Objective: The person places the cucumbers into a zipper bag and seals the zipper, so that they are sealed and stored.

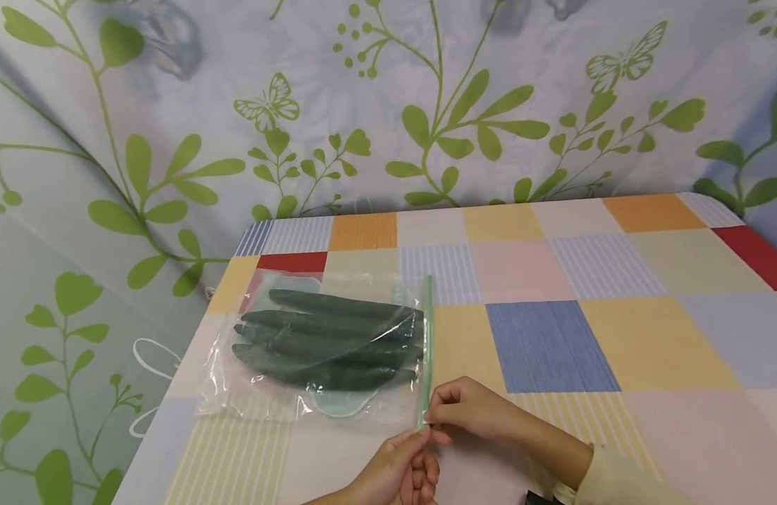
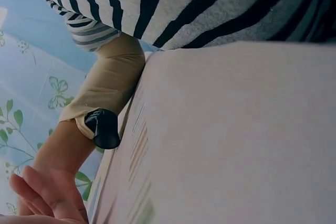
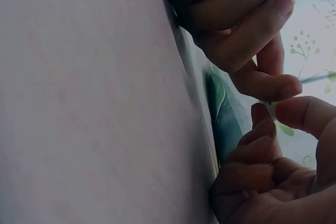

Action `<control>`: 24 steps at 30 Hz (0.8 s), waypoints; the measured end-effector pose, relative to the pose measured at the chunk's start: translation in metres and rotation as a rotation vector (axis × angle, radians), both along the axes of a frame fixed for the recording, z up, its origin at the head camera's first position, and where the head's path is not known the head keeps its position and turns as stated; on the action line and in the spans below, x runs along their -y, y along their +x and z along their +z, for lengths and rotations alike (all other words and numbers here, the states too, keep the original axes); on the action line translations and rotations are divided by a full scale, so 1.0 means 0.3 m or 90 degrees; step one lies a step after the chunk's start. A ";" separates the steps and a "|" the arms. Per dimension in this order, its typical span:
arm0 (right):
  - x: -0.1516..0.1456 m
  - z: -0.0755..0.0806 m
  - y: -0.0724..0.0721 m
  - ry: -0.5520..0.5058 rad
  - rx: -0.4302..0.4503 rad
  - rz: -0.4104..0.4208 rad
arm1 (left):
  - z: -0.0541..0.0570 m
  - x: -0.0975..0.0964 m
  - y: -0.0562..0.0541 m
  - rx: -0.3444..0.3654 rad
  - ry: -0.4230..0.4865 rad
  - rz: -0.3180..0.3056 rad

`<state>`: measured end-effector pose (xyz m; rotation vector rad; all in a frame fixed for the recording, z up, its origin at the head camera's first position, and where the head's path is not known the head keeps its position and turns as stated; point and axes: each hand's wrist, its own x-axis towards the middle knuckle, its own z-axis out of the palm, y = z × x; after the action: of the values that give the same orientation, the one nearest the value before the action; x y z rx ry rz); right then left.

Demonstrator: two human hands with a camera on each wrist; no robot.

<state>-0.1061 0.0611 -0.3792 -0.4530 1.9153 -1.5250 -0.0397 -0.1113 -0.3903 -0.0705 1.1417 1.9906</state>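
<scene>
A clear zip bag (image 1: 376,287) lies flat at the left of the table with several dark green cucumbers (image 1: 325,337) inside. Its green zip strip (image 1: 428,315) runs along the right side of the bag. At the near end of this strip, my right hand (image 1: 473,410) pinches the corner between thumb and forefinger. Just below, my left hand (image 1: 397,466) grips the same corner, thumb on top and the other fingers curled beneath. Fingertips of both hands meet around a small pale piece (image 3: 271,109) in the right wrist view.
A patchwork tablecloth (image 1: 534,347) covers the table, whose left edge lies close to the bag. Behind it hangs a leaf-patterned curtain (image 1: 363,91). White cord loops (image 1: 155,347) hang at the left edge. A black device (image 2: 105,128) sits at my right wrist by the sleeve.
</scene>
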 end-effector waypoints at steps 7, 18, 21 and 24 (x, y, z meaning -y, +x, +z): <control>0.008 -0.007 -0.048 -0.004 0.107 -0.049 | 0.011 0.006 -0.004 -0.001 -0.009 0.018; 0.003 -0.032 -0.205 0.078 0.054 -0.100 | 0.004 0.000 -0.001 0.006 -0.006 0.033; 0.001 -0.037 -0.236 0.090 0.047 -0.117 | 0.000 -0.001 0.000 0.008 -0.013 0.037; 0.003 -0.040 -0.267 0.095 0.035 -0.136 | -0.004 -0.002 0.001 0.004 -0.026 0.043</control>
<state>-0.1863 0.0603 -0.3913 -0.1421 2.0692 -1.4944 -0.0392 -0.1106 -0.3914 -0.1381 1.1907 2.0249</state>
